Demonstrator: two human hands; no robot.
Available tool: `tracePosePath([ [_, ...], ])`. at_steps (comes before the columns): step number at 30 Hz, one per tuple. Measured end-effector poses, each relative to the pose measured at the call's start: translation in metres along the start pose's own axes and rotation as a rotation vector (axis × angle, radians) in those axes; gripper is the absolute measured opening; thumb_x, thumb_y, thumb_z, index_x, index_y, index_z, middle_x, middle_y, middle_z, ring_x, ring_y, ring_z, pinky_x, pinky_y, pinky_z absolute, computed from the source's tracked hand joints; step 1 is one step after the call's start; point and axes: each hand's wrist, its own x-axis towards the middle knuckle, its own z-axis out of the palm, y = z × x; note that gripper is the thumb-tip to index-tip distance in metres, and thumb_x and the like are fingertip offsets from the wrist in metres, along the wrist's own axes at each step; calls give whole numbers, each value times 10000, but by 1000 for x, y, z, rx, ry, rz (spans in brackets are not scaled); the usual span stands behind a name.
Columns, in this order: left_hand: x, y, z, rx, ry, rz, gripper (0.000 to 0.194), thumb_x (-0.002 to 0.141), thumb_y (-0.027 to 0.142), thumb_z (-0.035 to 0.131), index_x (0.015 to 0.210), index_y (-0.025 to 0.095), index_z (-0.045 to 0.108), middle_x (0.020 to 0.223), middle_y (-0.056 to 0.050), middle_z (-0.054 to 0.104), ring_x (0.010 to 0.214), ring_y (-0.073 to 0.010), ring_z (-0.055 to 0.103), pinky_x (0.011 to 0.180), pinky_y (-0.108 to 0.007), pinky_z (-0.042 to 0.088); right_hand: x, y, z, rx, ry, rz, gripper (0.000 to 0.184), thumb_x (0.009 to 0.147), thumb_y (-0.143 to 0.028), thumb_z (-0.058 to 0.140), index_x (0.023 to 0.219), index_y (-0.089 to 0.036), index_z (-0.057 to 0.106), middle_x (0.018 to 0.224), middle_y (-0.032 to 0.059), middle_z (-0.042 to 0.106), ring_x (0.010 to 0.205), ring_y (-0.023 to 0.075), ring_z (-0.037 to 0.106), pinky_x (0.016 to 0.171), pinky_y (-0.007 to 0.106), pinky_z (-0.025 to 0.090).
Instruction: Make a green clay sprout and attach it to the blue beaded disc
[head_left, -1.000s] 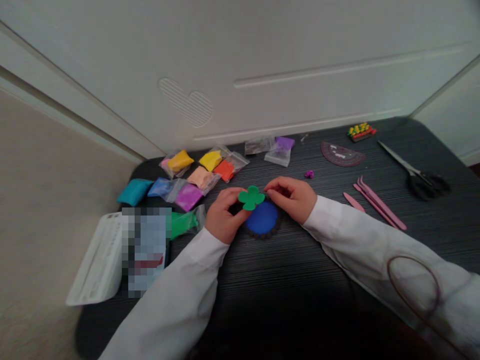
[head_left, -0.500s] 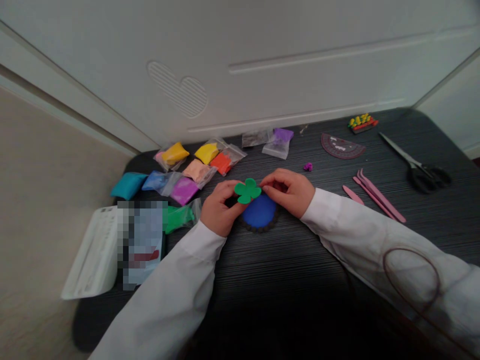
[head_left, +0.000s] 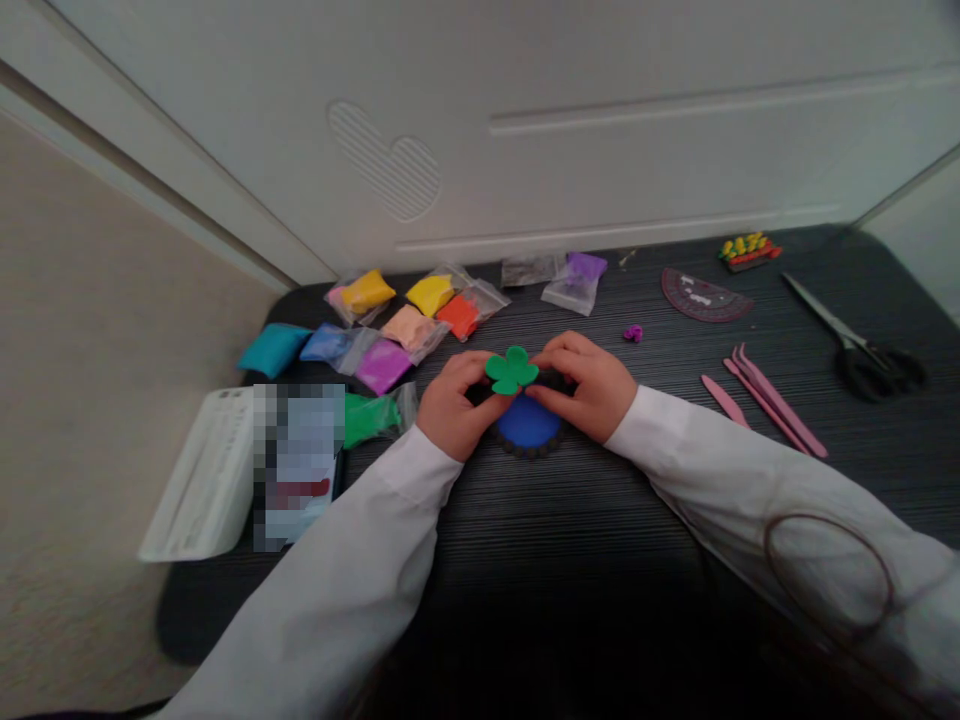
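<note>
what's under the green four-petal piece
The blue disc with its dark bumpy edge shows below the green four-petal piece in this view. Whatever lies directly beneath the petals is hidden, so contact can't be confirmed.

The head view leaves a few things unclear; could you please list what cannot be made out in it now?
- Left hand's fingertips: head view, partly hidden by the clover.
- Right hand's grip: head view, contact too small to settle.
- Blue disc's far edge: head view, behind hands and clover.
- Flat item: head view, surface pixelated.
- Protractor's markings: head view, too small.
- Right sleeve: head view, cut off by the right edge.
</note>
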Motion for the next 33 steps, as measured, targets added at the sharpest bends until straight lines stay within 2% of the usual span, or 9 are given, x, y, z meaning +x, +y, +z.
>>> tracePosePath([
  [8,1,1,0,-26,10,21,186,685,240,587,856,170,611,909,-46,609,859,-168,543,796,-314,415,1,-1,4,-37,-20,4,212,725,-282,551,919,-204,586,902,38,524,831,153,523,734,277,437],
  [19,1,2,0,-110,-3,1,201,682,255,597,860,165,619,914,-53,612,869,-167,549,800,-309,420,2,-5,3,-56,-26,-7,173,745,-285,516,873,-193,585,891,49,545,819,160,530,728,290,445],
  [33,1,1,2,-69,3,21,189,685,252,587,854,175,623,909,-41,617,874,-166,549,818,-313,411,1,-5,4,-91,-33,-37,157,740,-245,502,872,-196,573,898,54,545,828,168,523,732,294,443],
])
